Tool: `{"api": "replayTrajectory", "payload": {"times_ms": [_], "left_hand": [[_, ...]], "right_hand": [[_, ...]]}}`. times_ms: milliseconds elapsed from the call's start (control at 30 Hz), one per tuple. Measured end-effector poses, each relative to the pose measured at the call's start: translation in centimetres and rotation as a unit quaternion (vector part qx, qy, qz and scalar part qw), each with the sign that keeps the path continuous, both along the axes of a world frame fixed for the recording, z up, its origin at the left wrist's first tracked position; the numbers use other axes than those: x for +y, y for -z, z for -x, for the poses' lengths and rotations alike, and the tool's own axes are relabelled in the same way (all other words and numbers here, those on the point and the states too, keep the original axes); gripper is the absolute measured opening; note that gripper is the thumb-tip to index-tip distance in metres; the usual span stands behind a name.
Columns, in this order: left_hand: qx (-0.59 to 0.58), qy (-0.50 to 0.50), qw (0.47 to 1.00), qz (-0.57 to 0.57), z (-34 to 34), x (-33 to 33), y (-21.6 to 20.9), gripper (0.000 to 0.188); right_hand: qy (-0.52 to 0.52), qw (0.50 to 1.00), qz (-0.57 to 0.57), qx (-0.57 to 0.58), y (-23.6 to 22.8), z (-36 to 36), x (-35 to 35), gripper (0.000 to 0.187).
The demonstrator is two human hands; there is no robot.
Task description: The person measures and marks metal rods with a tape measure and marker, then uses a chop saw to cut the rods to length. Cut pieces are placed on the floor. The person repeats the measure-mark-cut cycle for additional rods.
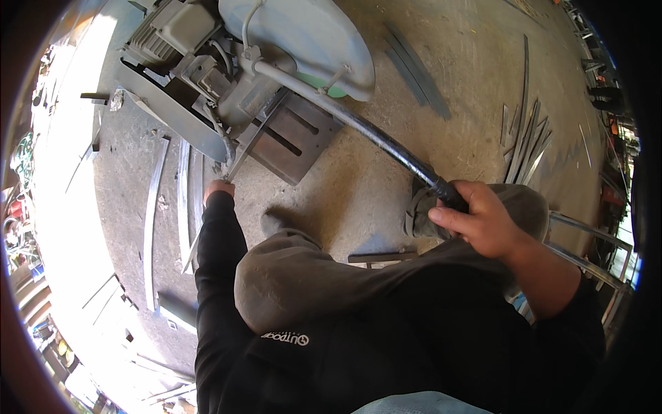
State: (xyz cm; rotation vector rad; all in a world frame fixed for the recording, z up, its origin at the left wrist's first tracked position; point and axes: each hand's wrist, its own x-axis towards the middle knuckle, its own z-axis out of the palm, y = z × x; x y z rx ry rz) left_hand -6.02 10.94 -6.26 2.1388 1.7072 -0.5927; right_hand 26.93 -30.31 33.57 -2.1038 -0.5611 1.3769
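Note:
A cut-off saw with a grey motor and a large pale blade guard stands at the upper left of the head view. Its long handle slants down toward me, and my right hand is wrapped round the black end. My left hand is closed on a thin metal bar, just off the corner of the slotted saw table. That bar runs up across the table's left side toward the guard. My left fingers are partly hidden by the hand's back.
Long metal strips lie on the floor to the left. A pile of cut strips is at the right, with dark flat bars beyond the saw. A metal frame stands beside my right leg. Bright sunlight covers the far left floor.

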Motion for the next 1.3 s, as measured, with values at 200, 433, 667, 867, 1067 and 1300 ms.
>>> {"api": "replayTrajectory", "payload": {"times_ms": [200,433,667,867,1067,1300], "left_hand": [[0.034,-0.043,0.998,-0.024,-0.8,-0.3,-0.8,0.039],[0.018,-0.036,0.999,-0.035,-0.3,-0.3,-0.5,0.049],[0.008,-0.020,0.999,-0.044,0.1,0.0,-0.3,0.049],[-0.007,-0.039,0.998,-0.050,-0.5,-0.6,-1.4,0.048],[-0.008,-0.045,0.998,-0.054,-0.6,-0.6,-1.6,0.048],[-0.001,-0.019,0.998,-0.053,-0.1,0.6,-0.7,0.048]], "right_hand": [[-0.070,0.991,-0.029,-0.108,2.4,-0.2,-1.1,0.039],[-0.056,0.990,-0.015,-0.128,5.4,0.3,-1.8,0.040],[-0.063,0.990,-0.009,-0.129,6.6,0.1,-2.1,0.040],[-0.078,0.986,-0.021,-0.149,7.3,0.1,-2.3,0.038],[-0.071,0.985,-0.019,-0.155,8.0,0.4,-2.3,0.036],[-0.077,0.983,-0.004,-0.167,8.0,0.4,-2.2,0.033]]}}
